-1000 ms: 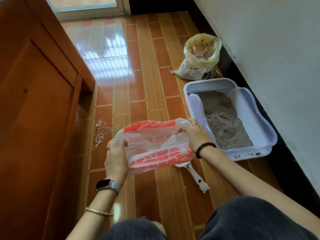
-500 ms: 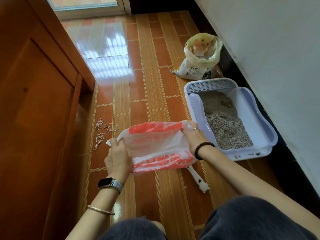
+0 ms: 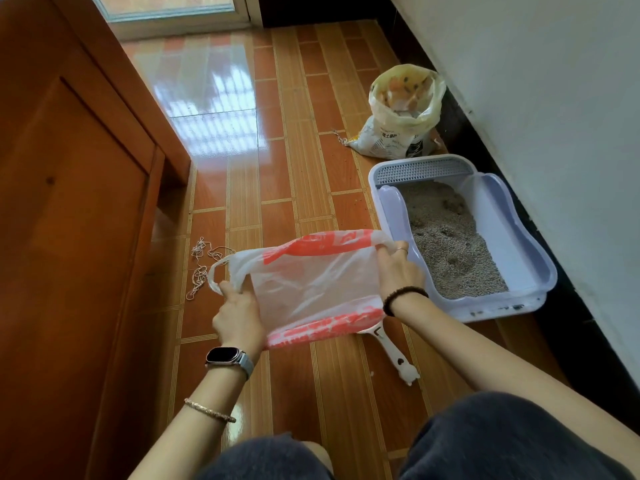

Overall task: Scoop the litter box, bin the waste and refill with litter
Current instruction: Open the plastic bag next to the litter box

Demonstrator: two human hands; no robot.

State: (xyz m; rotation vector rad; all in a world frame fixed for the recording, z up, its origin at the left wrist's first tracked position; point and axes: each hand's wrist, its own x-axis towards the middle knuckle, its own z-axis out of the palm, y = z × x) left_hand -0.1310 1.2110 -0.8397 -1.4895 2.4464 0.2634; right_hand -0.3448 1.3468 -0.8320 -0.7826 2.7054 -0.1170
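Observation:
A white plastic bag with red print (image 3: 311,285) is stretched open between my hands above the floor. My left hand (image 3: 239,315) grips its left edge by the handle loop. My right hand (image 3: 398,268) pinches its right edge, close to the near left corner of the litter box. The pale lilac litter box (image 3: 519,237) stands by the wall on the right, with grey litter (image 3: 450,244) heaped in it. A white scoop (image 3: 398,358) lies on the floor under the bag, only its handle showing. An open sack of litter (image 3: 398,119) stands beyond the box.
A wooden cabinet (image 3: 69,237) runs along the left. A tangle of white string (image 3: 201,268) lies on the brown tiled floor (image 3: 294,150) near it. The white wall with a dark skirting (image 3: 554,98) bounds the right. My knees (image 3: 502,441) fill the bottom edge.
My hands have pulled the bag's mouth wider apart and spread it flatter. The right hand has moved up toward the litter box corner.

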